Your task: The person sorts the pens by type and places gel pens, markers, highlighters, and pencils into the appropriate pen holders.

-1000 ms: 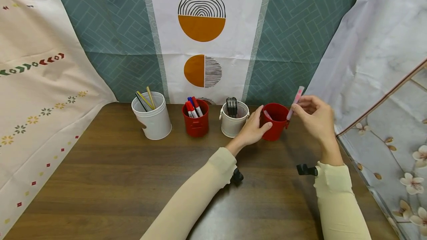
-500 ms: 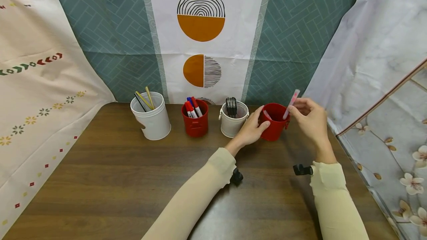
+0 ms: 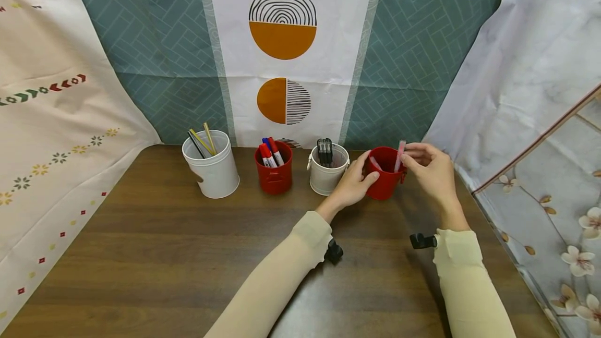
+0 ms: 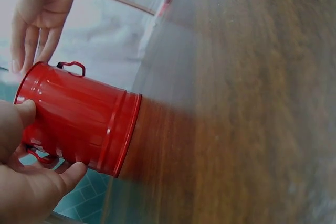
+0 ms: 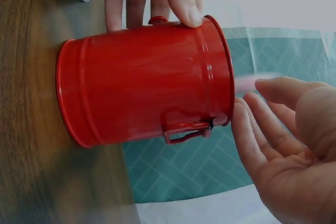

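Note:
My left hand (image 3: 353, 181) grips the left side of a small red metal bucket (image 3: 382, 190), thumb across its front and fingers behind. The bucket stands upright on the table with small looped handles. Its rim is by my right hand (image 3: 434, 173), whose thumb and fingers are spread apart in the right wrist view. A slim, translucent pink, pen-like stick (image 3: 399, 156) stands nearly upright at the bucket's right inner edge, beside that thumb. In the right wrist view the stick (image 5: 247, 82) is blurred while the hand is sharp. A second pale pink stick (image 3: 375, 163) leans inside the bucket.
Left of the red bucket stand a white bucket (image 3: 325, 180) with black-capped pens, another red bucket (image 3: 274, 182) with red and blue markers, and a taller white bucket (image 3: 217, 173) with pencils. Fabric backdrops close in the wooden table (image 3: 197, 265) behind and at both sides.
My right hand has moved left and slightly down toward the red bucket. The pink stick has gone from outside the rim to partly inside, now more upright. My left hand keeps its hold.

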Motion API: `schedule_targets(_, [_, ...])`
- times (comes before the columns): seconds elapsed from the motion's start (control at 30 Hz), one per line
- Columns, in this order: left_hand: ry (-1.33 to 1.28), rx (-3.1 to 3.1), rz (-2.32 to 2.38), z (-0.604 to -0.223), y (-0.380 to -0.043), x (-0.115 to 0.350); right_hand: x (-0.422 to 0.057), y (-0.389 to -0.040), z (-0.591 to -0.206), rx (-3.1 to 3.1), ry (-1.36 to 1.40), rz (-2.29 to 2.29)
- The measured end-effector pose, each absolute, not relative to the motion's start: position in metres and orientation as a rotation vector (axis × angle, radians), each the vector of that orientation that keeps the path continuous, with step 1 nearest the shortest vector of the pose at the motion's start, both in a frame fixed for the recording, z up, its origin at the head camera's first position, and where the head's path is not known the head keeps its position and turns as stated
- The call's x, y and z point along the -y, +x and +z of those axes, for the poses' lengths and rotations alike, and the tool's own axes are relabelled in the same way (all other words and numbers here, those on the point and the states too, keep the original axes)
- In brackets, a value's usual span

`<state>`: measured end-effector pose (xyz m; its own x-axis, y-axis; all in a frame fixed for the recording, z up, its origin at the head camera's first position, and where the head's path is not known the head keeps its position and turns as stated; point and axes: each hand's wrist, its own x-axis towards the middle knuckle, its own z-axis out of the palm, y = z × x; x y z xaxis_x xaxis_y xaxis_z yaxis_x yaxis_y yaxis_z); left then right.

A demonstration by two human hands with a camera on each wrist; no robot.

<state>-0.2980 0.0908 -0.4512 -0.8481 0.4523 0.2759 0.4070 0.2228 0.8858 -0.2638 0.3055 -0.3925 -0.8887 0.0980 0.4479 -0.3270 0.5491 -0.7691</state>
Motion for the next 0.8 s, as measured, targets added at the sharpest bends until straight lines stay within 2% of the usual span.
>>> schedule_targets(0.33, [0.854,-2.458,1.711,-0.451,-0.299,-0.090,-0.315,-0.251,-0.375,2.351,0.184,1.264])
schedule_targets(0.57, [0.900,-2.486,1.681,-0.449,-0.298,-0.094,-0.361,-0.222,-0.361,2.539,0.176,0.922])
schedule_targets(0.8, [0.906,-2.479,1.692,-0.449,-0.300,-0.092,-0.407,-0.204,-0.371,3.026,0.259,0.598])
